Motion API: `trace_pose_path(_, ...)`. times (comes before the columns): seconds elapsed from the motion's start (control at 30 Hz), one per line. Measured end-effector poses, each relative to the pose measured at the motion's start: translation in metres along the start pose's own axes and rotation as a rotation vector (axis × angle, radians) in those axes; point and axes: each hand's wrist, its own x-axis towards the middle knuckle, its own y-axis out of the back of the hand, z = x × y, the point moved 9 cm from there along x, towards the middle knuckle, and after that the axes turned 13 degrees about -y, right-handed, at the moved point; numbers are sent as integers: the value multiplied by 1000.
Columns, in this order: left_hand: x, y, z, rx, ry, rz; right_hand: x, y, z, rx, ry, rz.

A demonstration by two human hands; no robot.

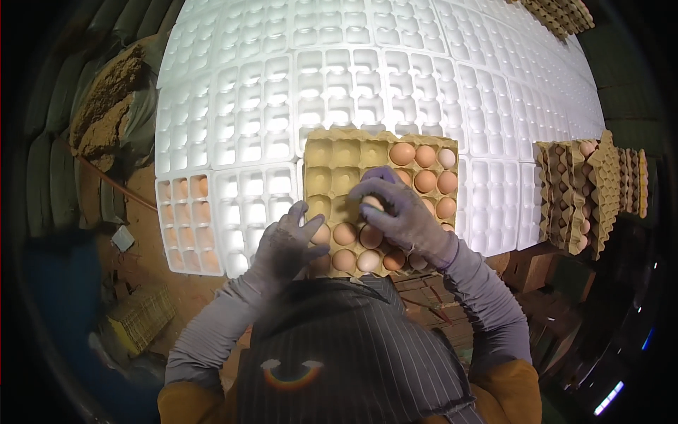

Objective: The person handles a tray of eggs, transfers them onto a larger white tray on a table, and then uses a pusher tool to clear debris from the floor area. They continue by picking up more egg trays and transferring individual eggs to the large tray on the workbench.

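My right hand, in a thin grey-purple glove, is closed on a pale egg above a tan cardboard egg tray. The tray holds several brown eggs on its right and near rows; its far left cups are bare. My left hand, also gloved, has its fingers apart at the tray's near left, beside a brown egg. Its fingertips partly hide the cups there.
White moulded trays cover the work surface; one at left holds brown eggs. Stacked cardboard trays with eggs stand at right, more at top right. Left are dark sacks, a crumbly brown heap and a yellowish box.
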Motion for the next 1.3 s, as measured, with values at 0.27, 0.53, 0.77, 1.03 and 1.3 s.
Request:
trace_pose_path(0.27,-22,23,1,-605,168,259,-17,-39,1,-897,-185,-297)
trace_pose_path(0.53,-41,1,20,178,-56,115,-57,-64,-19,-133,-105,-415)
trace_pose_path(0.77,-114,-10,-33,-1616,785,394,-55,-95,-11,-1068,43,-33)
trace_pose_path(1.03,-196,103,-190,-729,622,794,18,-122,-57,241,-355,-52)
trace_pose_path(1.3,-131,172,-301,334,342,357,189,-216,-113,-746,184,374)
